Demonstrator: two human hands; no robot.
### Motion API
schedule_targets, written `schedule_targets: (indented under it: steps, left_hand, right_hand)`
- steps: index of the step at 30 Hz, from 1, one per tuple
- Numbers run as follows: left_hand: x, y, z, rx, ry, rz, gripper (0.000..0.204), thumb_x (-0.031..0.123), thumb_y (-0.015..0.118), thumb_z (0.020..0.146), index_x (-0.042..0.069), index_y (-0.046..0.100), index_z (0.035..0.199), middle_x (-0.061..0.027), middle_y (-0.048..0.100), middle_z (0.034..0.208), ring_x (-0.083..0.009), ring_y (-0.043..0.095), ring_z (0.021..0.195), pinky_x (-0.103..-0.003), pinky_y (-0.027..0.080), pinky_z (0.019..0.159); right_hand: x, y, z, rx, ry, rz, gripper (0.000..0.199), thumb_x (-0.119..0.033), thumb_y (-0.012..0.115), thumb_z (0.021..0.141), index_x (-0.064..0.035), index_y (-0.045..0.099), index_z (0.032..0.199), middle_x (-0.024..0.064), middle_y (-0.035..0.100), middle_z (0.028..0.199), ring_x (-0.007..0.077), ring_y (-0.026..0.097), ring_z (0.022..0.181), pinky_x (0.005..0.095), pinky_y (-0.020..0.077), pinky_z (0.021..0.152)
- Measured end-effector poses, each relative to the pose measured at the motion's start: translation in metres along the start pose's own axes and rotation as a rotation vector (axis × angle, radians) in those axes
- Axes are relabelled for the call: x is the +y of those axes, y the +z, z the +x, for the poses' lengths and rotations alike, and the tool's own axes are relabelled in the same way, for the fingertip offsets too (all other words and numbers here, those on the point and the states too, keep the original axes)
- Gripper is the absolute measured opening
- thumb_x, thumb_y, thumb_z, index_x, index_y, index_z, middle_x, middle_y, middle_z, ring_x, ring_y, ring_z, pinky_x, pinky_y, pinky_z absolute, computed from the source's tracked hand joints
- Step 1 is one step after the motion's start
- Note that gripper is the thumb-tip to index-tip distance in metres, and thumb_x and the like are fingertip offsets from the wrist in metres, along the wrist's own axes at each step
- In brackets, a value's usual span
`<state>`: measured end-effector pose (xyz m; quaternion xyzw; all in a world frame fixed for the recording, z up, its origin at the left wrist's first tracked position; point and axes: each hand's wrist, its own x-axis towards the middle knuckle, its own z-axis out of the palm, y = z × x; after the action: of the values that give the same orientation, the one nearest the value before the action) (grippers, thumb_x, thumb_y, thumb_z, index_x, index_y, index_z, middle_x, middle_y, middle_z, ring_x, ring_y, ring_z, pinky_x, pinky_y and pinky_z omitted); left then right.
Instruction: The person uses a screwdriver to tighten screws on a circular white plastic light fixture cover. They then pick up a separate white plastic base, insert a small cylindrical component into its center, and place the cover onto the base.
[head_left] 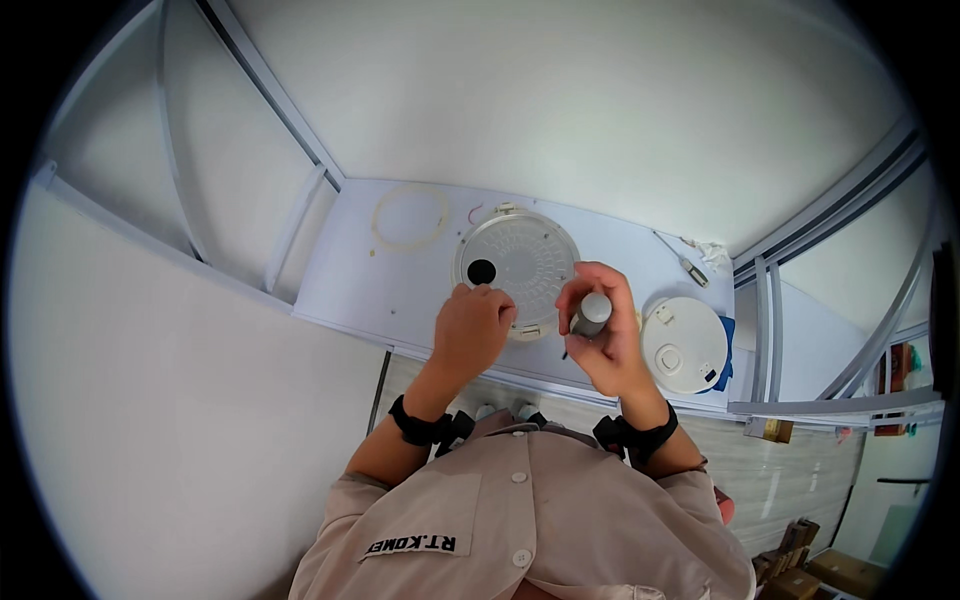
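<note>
A round clear-and-white lamp-like housing [520, 245] with a ribbed pattern and clips on its rim lies on the white table. On its left part is a black disc [481, 271]. Over the housing's lower left edge, just below the disc, my left hand [474, 328] is closed with fingers curled down; whatever they hold is hidden. My right hand [612, 335], at the housing's right edge, wraps round a grey-handled screwdriver [591, 314]. Its rounded butt faces up, and a thin dark tip shows below the fingers.
A white round cover [684, 345] rests on something blue [727, 350] at the right. Behind it lie another screwdriver [682, 258] and crumpled clear plastic [712, 252]. A pale ring [374, 222] lies at the left, near a small red wire [474, 213]. Metal frame posts [768, 330] flank the table.
</note>
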<state>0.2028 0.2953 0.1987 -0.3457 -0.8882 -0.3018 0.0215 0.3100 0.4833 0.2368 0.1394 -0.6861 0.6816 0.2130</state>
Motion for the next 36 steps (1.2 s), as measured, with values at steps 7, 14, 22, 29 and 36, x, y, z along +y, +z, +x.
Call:
schedule_targets:
  steps: [7, 14, 22, 29, 36]
  left_hand:
    - [-0.003, 0.008, -0.01, 0.117, 0.034, -0.23, 0.008, 0.012, 0.069, 0.097, 0.004, 0.068, 0.098, -0.0092, 0.073, 0.091, -0.0323, 0.064, 0.088, -0.044, 0.052, 0.079]
    - [-0.014, 0.005, -0.019, 0.1, 0.191, -0.33, 0.009, 0.007, 0.073, 0.096, 0.002, 0.075, 0.102, -0.0097, 0.075, 0.094, -0.029, 0.066, 0.088, -0.039, 0.054, 0.074]
    - [-0.021, 0.006, -0.025, 0.085, 0.108, -0.42, 0.015, 0.007, 0.079, 0.091, 0.003, 0.078, 0.105, -0.0094, 0.078, 0.093, -0.0252, 0.07, 0.084, -0.035, 0.057, 0.072]
    - [-0.022, 0.009, -0.024, 0.118, 0.108, -0.41, 0.018, 0.007, 0.082, 0.088, 0.005, 0.081, 0.106, -0.0085, 0.079, 0.089, -0.0222, 0.071, 0.08, -0.035, 0.056, 0.073]
    - [-0.025, 0.012, -0.024, 0.113, 0.097, -0.405, 0.015, 0.009, 0.084, 0.086, 0.007, 0.082, 0.1, -0.0076, 0.078, 0.086, -0.0222, 0.07, 0.076, -0.035, 0.054, 0.071]
  right_hand:
    - [-0.013, 0.003, 0.008, 0.115, -0.299, 0.097, 0.074, -0.005, 0.068, 0.1, -0.0083, 0.024, 0.159, 0.0187, 0.058, 0.128, 0.0271, 0.063, 0.116, 0.046, 0.0532, 0.099]
    - [-0.015, 0.006, 0.011, 0.157, -0.309, 0.117, 0.069, -0.009, 0.066, 0.103, -0.0078, 0.024, 0.158, 0.0228, 0.052, 0.142, 0.0359, 0.067, 0.12, 0.0576, 0.0525, 0.108]
    - [-0.007, 0.01, 0.018, 0.149, -0.296, 0.119, 0.066, -0.009, 0.064, 0.104, -0.008, 0.025, 0.157, 0.021, 0.053, 0.138, 0.033, 0.068, 0.115, 0.0521, 0.0558, 0.102]
    - [0.001, 0.011, 0.021, 0.176, -0.279, 0.092, 0.065, -0.011, 0.064, 0.104, -0.0081, 0.026, 0.157, 0.0191, 0.053, 0.134, 0.0311, 0.068, 0.113, 0.0499, 0.0563, 0.101]
    - [0.007, 0.012, 0.021, 0.225, -0.248, 0.105, 0.067, -0.014, 0.065, 0.105, -0.0088, 0.025, 0.159, 0.0177, 0.054, 0.132, 0.03, 0.069, 0.112, 0.0492, 0.0574, 0.099]
